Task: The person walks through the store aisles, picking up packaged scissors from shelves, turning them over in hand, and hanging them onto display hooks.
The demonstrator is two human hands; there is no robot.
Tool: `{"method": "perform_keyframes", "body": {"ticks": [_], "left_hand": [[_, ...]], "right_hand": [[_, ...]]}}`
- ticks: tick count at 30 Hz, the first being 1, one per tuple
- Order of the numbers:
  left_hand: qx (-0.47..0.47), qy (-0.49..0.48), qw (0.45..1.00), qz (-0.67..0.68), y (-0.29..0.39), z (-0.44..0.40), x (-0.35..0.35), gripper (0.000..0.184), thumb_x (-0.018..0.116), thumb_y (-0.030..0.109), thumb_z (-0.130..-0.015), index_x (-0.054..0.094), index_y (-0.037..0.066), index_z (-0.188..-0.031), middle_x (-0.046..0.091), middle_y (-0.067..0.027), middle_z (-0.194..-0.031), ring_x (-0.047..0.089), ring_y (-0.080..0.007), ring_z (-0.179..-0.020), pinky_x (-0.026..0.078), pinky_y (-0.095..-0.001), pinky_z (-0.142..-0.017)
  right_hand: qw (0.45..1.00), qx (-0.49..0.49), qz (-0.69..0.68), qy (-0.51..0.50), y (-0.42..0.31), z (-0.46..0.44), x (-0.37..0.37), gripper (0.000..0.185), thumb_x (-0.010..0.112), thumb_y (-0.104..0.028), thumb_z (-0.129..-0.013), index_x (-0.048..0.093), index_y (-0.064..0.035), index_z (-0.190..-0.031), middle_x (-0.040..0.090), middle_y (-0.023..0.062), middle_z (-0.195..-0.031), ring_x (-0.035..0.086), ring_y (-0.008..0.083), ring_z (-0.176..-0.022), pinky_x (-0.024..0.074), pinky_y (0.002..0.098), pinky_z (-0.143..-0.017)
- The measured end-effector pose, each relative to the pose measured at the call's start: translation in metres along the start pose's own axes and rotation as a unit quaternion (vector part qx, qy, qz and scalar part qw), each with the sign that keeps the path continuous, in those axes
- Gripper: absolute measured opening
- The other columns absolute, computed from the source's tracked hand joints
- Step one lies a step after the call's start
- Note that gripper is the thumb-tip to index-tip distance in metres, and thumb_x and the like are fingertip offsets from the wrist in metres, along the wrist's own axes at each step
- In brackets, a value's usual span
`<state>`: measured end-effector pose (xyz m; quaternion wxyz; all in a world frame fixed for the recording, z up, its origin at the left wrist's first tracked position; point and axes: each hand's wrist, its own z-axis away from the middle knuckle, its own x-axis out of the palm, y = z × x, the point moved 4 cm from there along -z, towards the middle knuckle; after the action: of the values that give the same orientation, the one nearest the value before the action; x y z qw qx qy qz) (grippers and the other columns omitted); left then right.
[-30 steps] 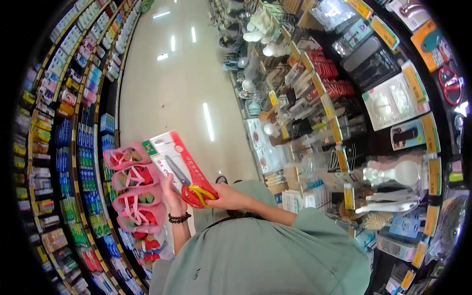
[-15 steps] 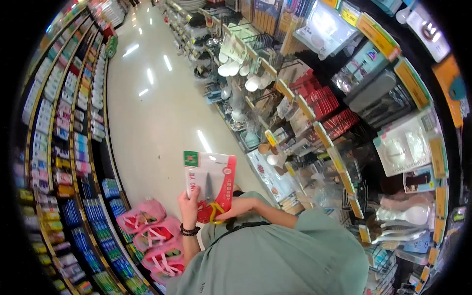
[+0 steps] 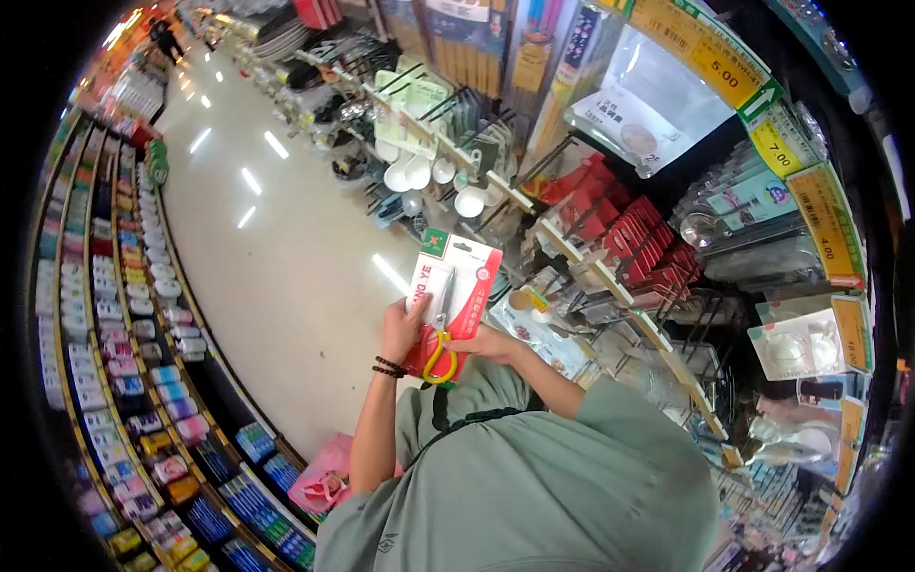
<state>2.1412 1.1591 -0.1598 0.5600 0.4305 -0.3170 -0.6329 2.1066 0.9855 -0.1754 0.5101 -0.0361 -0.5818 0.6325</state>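
Observation:
A carded pair of scissors (image 3: 441,340) with yellow handles is held up in front of my body, its red-and-white backing card facing me and tilted slightly. My left hand (image 3: 405,326), with a dark bead bracelet at the wrist, grips the card's left edge, thumb on the front. On the lower right edge of the card my right hand (image 3: 488,343) is closed too, its fingers partly hidden behind it. Close by on the right hang red-carded packs (image 3: 637,243) on shelf hooks.
Hooks with white ladles (image 3: 408,173), bagged utensils and yellow price tags (image 3: 705,52) line the right side. Shelves of small packaged goods (image 3: 124,343) run along the left. A pink bag (image 3: 324,474) is low at my left. Far down the aisle floor (image 3: 276,286) a person (image 3: 164,38) stands.
The view has turned toward the right-hand rack. Both hands and the carded scissors appear higher and further right, closer to the hooks. Less of the pink bag shows.

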Motion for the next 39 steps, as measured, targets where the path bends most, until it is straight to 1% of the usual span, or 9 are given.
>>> {"method": "perform_keyframes", "body": {"ticks": [5, 6, 9, 12, 20, 26, 29, 33, 39], "left_hand": [[0.018, -0.078, 0.994, 0.072, 0.020, -0.051, 0.056, 0.038, 0.065, 0.033, -0.091, 0.065, -0.004, -0.084, 0.054, 0.0008, -0.058, 0.045, -0.0054, -0.045, 0.032, -0.0247, -0.039], [-0.008, -0.101, 0.995, 0.005, 0.019, -0.065, 0.061, 0.036, 0.065, 0.031, -0.091, 0.065, -0.004, -0.085, 0.054, 0.0012, -0.058, 0.045, -0.0055, -0.045, 0.032, -0.0247, -0.038], [0.095, -0.116, 0.989, 0.014, 0.018, -0.099, 0.085, 0.034, 0.064, 0.029, -0.092, 0.065, -0.003, -0.085, 0.054, 0.0010, -0.057, 0.044, -0.0052, -0.042, 0.031, -0.0247, -0.036], [0.034, -0.156, 0.987, 0.030, 0.043, -0.104, 0.095, 0.030, 0.065, 0.027, -0.091, 0.065, -0.003, -0.088, 0.054, 0.0010, -0.058, 0.046, -0.0053, -0.045, 0.033, -0.0244, -0.037], [0.143, -0.221, 0.964, 0.048, 0.066, -0.130, 0.093, 0.024, 0.068, 0.021, -0.090, 0.066, -0.001, -0.083, 0.056, 0.0018, -0.064, 0.047, -0.0036, -0.051, 0.036, -0.0236, -0.042], [0.128, -0.275, 0.951, 0.053, 0.080, -0.156, 0.089, 0.025, 0.066, 0.022, -0.091, 0.066, -0.003, -0.086, 0.060, 0.0000, -0.068, 0.048, -0.0035, -0.057, 0.041, -0.0243, -0.050], [0.201, -0.286, 0.937, 0.011, 0.077, -0.176, 0.101, 0.027, 0.065, 0.023, -0.091, 0.066, -0.004, -0.087, 0.061, -0.0002, -0.069, 0.050, -0.0041, -0.061, 0.043, -0.0250, -0.054], [0.163, -0.322, 0.932, 0.048, 0.074, -0.179, 0.112, 0.028, 0.059, 0.025, -0.096, 0.065, -0.003, -0.090, 0.059, 0.0035, -0.074, 0.046, -0.0041, -0.066, 0.040, -0.0242, -0.057], [0.182, -0.305, 0.934, 0.037, 0.078, -0.169, 0.106, 0.030, 0.063, 0.026, -0.092, 0.064, -0.005, -0.093, 0.065, -0.0045, -0.077, 0.053, -0.0086, -0.070, 0.046, -0.0289, -0.065]], "right_hand": [[0.987, -0.044, 0.062, 0.140, -0.015, 0.015, -0.040, 0.044, 0.067, -0.015, -0.088, 0.053, -0.0032, -0.129, 0.061, 0.0045, -0.120, 0.057, 0.0144, -0.109, 0.0450, 0.0303, -0.095], [0.982, -0.039, 0.070, 0.171, -0.008, 0.017, -0.050, 0.043, 0.067, -0.015, -0.089, 0.054, -0.0030, -0.128, 0.062, 0.0043, -0.118, 0.058, 0.0139, -0.108, 0.0459, 0.0298, -0.093], [0.956, -0.092, 0.082, 0.266, 0.006, 0.022, -0.069, 0.038, 0.065, -0.010, -0.090, 0.057, -0.0007, -0.125, 0.065, 0.0045, -0.112, 0.060, 0.0122, -0.100, 0.0491, 0.0281, -0.087], [0.927, -0.159, 0.078, 0.331, -0.001, 0.030, -0.069, 0.034, 0.064, -0.006, -0.090, 0.058, 0.0023, -0.122, 0.066, 0.0059, -0.110, 0.062, 0.0125, -0.096, 0.0493, 0.0275, -0.086], [0.882, -0.133, 0.125, 0.435, -0.023, 0.020, -0.058, 0.031, 0.064, -0.006, -0.090, 0.060, -0.0012, -0.121, 0.065, 0.0044, -0.107, 0.060, 0.0112, -0.096, 0.0492, 0.0285, -0.085], [0.840, -0.187, 0.101, 0.500, -0.037, -0.004, -0.054, 0.032, 0.062, -0.008, -0.091, 0.056, 0.0016, -0.121, 0.065, 0.0056, -0.103, 0.060, 0.0114, -0.091, 0.0501, 0.0279, -0.079], [0.795, -0.210, 0.157, 0.547, -0.040, -0.010, -0.061, 0.031, 0.061, -0.007, -0.092, 0.055, 0.0014, -0.121, 0.065, 0.0060, -0.104, 0.060, 0.0117, -0.090, 0.0501, 0.0275, -0.079], [0.756, -0.188, 0.153, 0.608, -0.033, -0.013, -0.064, 0.030, 0.062, -0.009, -0.091, 0.056, 0.0008, -0.119, 0.066, 0.0076, -0.105, 0.061, 0.0130, -0.089, 0.0500, 0.0281, -0.080], [0.739, -0.198, 0.139, 0.629, -0.019, -0.018, -0.057, 0.028, 0.064, -0.009, -0.091, 0.059, -0.0017, -0.117, 0.064, 0.0042, -0.105, 0.060, 0.0103, -0.093, 0.0496, 0.0273, -0.080]]}}
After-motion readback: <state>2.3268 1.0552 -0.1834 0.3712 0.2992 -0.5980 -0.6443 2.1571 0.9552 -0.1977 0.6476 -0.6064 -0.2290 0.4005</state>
